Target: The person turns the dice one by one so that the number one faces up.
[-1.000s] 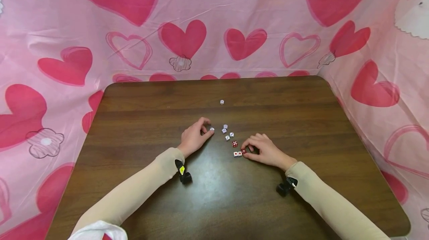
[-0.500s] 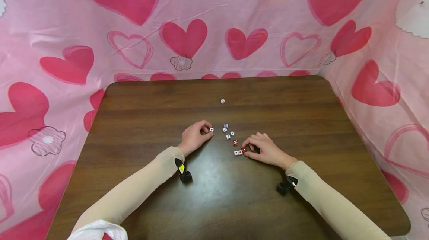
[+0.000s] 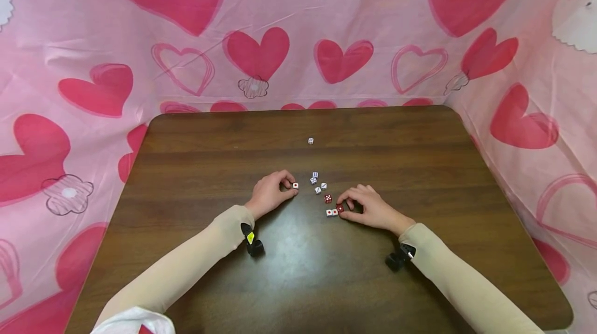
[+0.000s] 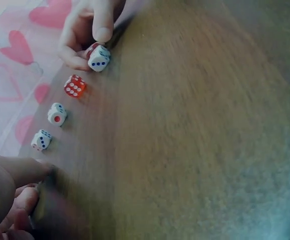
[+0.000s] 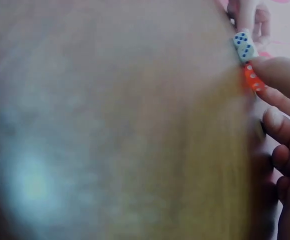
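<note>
In the head view my left hand pinches a white die with a red dot on top, between thumb and forefinger. The left wrist view hides that die behind the thumb. My right hand holds a red die between thumb and forefinger on the table. Two white dice with red dots stand in a row against its left side. Just behind sits another red die. Seen from the right wrist, the held red die lines up with the white dice.
Several white dice lie loose between the hands, some in touching pairs. A lone white die stands farther back on the brown wooden table. Pink heart-patterned cloth hangs around the table's back and sides.
The white die at my left fingers has turned, its red dot now on top, and has come slightly nearer with the hand. My right hand stays at the red die.
</note>
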